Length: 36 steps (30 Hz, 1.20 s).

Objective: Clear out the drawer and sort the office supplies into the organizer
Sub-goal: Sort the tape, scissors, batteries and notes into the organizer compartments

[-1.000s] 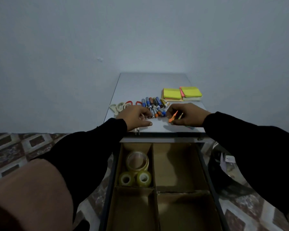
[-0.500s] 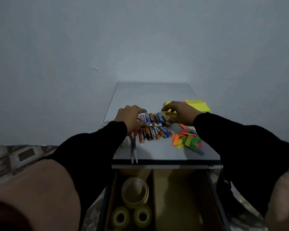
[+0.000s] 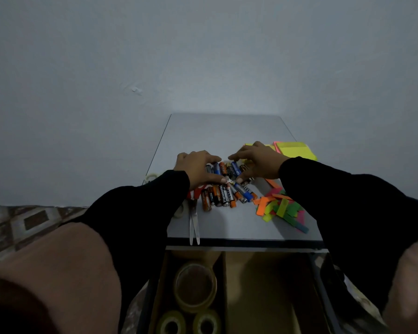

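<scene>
Nearest you, the brown cardboard organizer (image 3: pixel 223 280) in the open drawer holds three clear tape rolls (image 3: pixel 194 286) in its left compartment. Beyond it, on the grey tabletop (image 3: pixel 227 225), steel scissors with red handles (image 3: pixel 194 221) point blades toward you. Right of them: a scatter of coloured paper flags (image 3: pixel 281 208). The pile of cylindrical batteries (image 3: pixel 225 189), too many to count, lies mostly front-to-back. Since half a second ago, your left hand (image 3: pixel 198 169) and right hand (image 3: pixel 258 162) have closed in around the pile, fingers curled against it. Farthest: yellow sticky-note pads (image 3: pixel 297 150).
</scene>
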Each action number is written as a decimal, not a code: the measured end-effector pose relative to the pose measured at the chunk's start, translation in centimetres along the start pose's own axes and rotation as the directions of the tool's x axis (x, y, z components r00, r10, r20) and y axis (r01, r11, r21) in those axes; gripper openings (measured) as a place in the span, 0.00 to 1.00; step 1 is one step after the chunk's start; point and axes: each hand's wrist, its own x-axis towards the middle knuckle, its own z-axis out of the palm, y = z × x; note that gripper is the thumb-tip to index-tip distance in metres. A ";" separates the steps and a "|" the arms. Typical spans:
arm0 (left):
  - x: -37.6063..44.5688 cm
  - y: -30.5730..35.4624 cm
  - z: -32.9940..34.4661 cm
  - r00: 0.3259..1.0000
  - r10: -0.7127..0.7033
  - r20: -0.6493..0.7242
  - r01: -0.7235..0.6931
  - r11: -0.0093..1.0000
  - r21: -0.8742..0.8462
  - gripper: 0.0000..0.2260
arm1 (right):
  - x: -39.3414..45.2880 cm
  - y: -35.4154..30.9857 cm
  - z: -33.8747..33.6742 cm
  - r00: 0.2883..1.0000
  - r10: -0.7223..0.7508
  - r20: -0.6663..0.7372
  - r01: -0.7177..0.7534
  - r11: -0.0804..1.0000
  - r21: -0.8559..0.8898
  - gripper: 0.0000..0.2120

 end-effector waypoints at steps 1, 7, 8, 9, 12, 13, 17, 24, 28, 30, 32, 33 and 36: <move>0.0 0.0 0.0 1.000 0.001 0.001 -0.001 1.000 -0.004 0.30 | 0.1 0.0 0.1 1.000 -0.007 -0.003 0.007 1.000 -0.003 0.32; 0.5 -0.1 0.0 1.000 0.010 0.015 -0.010 1.000 0.019 0.28 | 0.3 0.2 0.2 1.000 -0.001 -0.002 0.001 1.000 -0.008 0.28; 0.6 -0.1 0.0 1.000 0.013 0.016 -0.013 1.000 0.017 0.28 | 0.3 0.2 0.2 1.000 0.004 -0.001 -0.004 1.000 -0.006 0.28; 0.6 -0.1 0.0 1.000 0.019 0.013 -0.019 1.000 0.014 0.27 | 0.3 0.2 0.1 1.000 0.008 -0.003 -0.008 1.000 -0.010 0.28; 0.8 -0.1 -0.2 0.999 0.039 -0.021 -0.039 0.999 0.008 0.25 | 0.3 0.1 0.0 1.000 0.009 -0.022 -0.009 1.000 -0.022 0.28; 0.7 -0.1 -0.3 0.998 0.045 -0.037 -0.044 0.999 0.007 0.24 | 0.2 0.1 -0.1 0.999 0.007 -0.036 -0.008 1.000 -0.022 0.28; 0.2 0.1 -1.2 0.993 0.060 -0.104 -0.064 0.997 -0.035 0.22 | -0.6 0.0 -0.8 0.992 0.004 -0.128 -0.005 1.000 -0.014 0.26; -4.1 1.8 -4.6 0.985 0.069 -0.155 -0.085 0.992 -0.098 0.23 | -4.4 -2.2 -3.8 0.982 -0.025 -0.186 0.024 1.000 -0.007 0.26; -8.4 2.9 -5.7 0.982 0.078 -0.170 -0.108 0.979 -0.174 0.24 | -8.0 -4.3 -4.8 0.985 -0.048 -0.166 0.042 0.998 -0.044 0.26; -11.0 3.5 -6.1 0.982 0.085 -0.171 -0.120 0.972 -0.202 0.24 | -10.2 -5.6 -4.9 0.986 -0.062 -0.153 0.051 0.996 -0.071 0.26; -13.5 3.9 -6.1 0.980 0.088 -0.179 -0.128 0.965 -0.228 0.24 | -12.3 -6.7 -4.5 0.987 -0.076 -0.139 0.064 0.994 -0.085 0.26; -14.8 4.1 -6.1 0.980 0.086 -0.182 -0.131 0.959 -0.252 0.25 | -13.4 -7.3 -4.3 0.987 -0.078 -0.138 0.067 0.994 -0.083 0.27; -18.7 5.0 -5.7 0.983 0.090 -0.161 -0.137 0.941 -0.309 0.25 | -16.5 -8.9 -3.0 0.991 -0.078 -0.110 0.069 0.994 -0.087 0.28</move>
